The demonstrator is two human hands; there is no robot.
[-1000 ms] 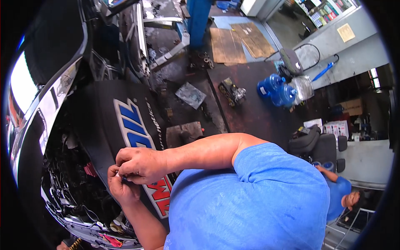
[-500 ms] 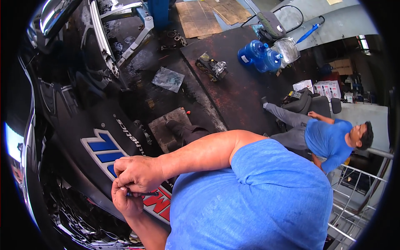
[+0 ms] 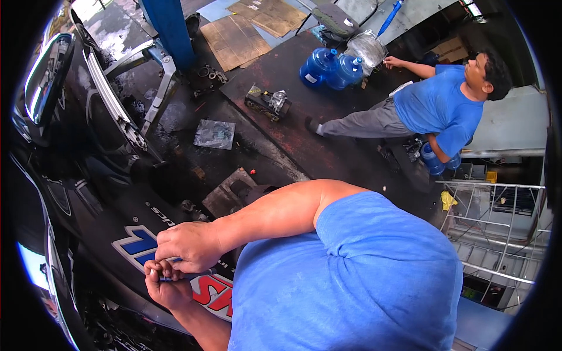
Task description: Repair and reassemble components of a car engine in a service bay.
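In the head view, the work in hand is a slim dark rod (image 3: 205, 272), held in front of the torso, above a black mat (image 3: 130, 248) with blue and red lettering. Only part of it shows: a narrow, straight, dark length juts out below the right hand (image 3: 190, 244) toward the shirt (image 3: 345, 275), and a small bluish patch shows at the fingers of the left hand (image 3: 168, 286). The rest is covered by the hands, so its full shape and its far end cannot be made out.

The left hand is curled round the rod, with thumb and fingers bent in close. The right hand sits just above, knuckles up, its fingertips bent down against the left hand's fingers; what those fingertips pinch, if anything, is hidden, so its grip cannot be told.

Beyond the forearms, a flat clear plastic bag (image 3: 215, 134) and a metal machine part (image 3: 269, 102) lie on the dark floor. Two blue water jugs (image 3: 319, 67) stand side by side farther off, and near them a co-worker (image 3: 436, 105) in a blue shirt and grey trousers has one arm stretched out.
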